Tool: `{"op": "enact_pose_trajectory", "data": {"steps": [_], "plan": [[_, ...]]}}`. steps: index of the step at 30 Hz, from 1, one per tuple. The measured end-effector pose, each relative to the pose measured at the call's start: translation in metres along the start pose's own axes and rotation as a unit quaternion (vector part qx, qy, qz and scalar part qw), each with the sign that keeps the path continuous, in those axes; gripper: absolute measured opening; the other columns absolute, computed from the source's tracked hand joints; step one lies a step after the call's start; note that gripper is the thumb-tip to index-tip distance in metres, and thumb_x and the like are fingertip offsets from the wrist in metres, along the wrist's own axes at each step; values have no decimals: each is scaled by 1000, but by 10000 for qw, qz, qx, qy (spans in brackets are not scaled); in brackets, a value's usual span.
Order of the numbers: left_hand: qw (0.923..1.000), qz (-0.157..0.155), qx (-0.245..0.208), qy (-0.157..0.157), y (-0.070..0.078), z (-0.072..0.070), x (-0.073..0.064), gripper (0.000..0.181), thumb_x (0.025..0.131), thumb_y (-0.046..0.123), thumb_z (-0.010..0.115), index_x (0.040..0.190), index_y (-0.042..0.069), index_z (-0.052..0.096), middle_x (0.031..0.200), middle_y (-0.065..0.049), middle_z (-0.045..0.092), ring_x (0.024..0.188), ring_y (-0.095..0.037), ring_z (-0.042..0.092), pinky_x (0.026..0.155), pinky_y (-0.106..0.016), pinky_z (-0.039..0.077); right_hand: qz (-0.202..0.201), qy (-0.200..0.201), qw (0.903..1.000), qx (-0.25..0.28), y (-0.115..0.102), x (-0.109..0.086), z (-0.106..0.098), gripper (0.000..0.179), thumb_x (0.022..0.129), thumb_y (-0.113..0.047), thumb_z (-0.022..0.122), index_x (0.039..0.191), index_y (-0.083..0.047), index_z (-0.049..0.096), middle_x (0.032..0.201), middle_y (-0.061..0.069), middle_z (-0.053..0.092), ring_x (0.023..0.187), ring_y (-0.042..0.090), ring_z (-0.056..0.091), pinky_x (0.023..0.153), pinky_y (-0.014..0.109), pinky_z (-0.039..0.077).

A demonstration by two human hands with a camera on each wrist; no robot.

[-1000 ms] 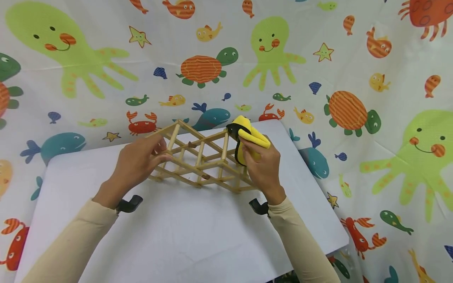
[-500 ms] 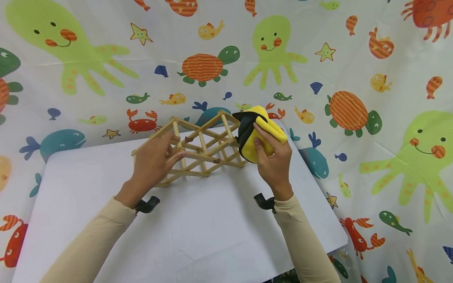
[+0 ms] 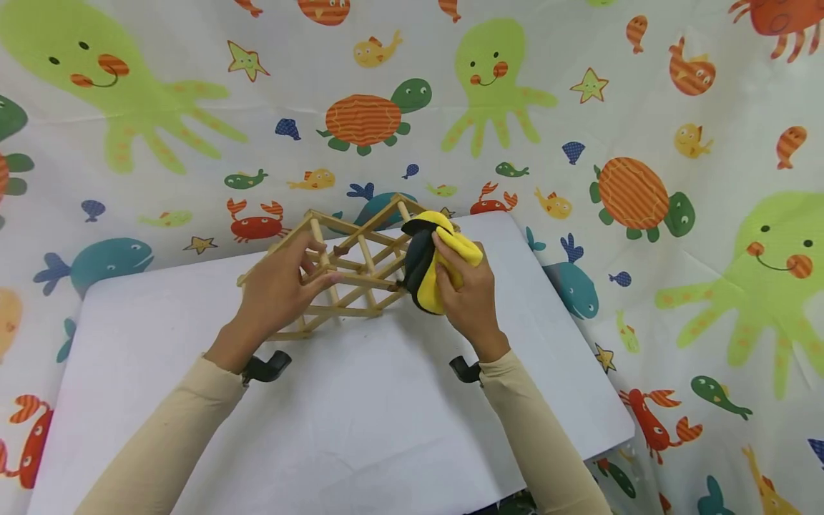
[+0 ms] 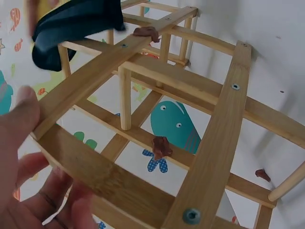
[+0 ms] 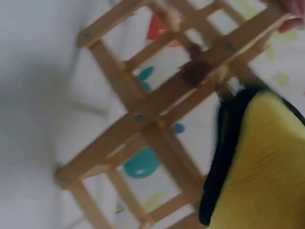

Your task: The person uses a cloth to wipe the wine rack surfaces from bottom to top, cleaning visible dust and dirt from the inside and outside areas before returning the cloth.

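Note:
A wooden lattice rack [image 3: 365, 253] of crossed slats and round pegs stands tilted on the table. My left hand [image 3: 273, 290] grips its left end, thumb and fingers round a slat [image 4: 107, 179] in the left wrist view. My right hand [image 3: 473, 304] holds a folded yellow cloth [image 3: 428, 292] with a black side against the rack's right part. In the right wrist view the cloth [image 5: 262, 167] hides some slats. Brown lumps stick to the wood, one lump [image 4: 162, 148] on a lower slat and another lump [image 4: 147, 33] near the cloth.
The white tabletop [image 3: 360, 429] spreads under both arms, its right edge [image 3: 579, 343] slanting toward the person. Behind it hangs a curtain [image 3: 412, 57] printed with sea animals. Each wrist carries a black camera mount [image 3: 267, 366].
The rack has turned and its left end has shifted with my left hand, which moved right. My right hand with the cloth went up and right, then back left and down against the rack.

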State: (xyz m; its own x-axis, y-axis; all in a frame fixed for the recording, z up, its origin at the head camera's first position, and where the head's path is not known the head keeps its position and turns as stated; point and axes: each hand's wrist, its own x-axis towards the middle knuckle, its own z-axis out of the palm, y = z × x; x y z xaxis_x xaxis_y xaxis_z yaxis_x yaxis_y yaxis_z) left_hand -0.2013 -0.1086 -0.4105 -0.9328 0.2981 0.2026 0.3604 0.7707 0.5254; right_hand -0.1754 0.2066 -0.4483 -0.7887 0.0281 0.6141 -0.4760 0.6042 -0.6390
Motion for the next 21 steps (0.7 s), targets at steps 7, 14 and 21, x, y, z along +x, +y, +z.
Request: {"op": "enact_pose_trajectory", "data": {"steps": [7,14,21], "plan": [[9999,-50,-146,-49,-7,-11,8,58,85,52,88,123,13,66,142,-20,55,133,-39,48,98,-65,54,1047,447,9855,-1257,36,-13,-12,46,95,0,68,138,-16,72,121,24,70,104,35,62,86,51,58],[9916,-120,-380,-1233,-18,-22,36,70,80,59,88,134,22,63,181,-7,5,166,-43,7,113,-86,29,366,961,9946,115,7,-10,-14,44,98,-6,73,141,-20,71,134,18,67,118,30,64,102,48,61],[9874,-175,-531,-1482,-23,-24,41,74,79,57,90,139,23,62,179,-6,21,163,-43,23,116,-82,30,-48,430,9990,-59,3,-7,17,41,100,-8,73,140,-17,71,132,20,67,118,29,65,103,43,61]]}}
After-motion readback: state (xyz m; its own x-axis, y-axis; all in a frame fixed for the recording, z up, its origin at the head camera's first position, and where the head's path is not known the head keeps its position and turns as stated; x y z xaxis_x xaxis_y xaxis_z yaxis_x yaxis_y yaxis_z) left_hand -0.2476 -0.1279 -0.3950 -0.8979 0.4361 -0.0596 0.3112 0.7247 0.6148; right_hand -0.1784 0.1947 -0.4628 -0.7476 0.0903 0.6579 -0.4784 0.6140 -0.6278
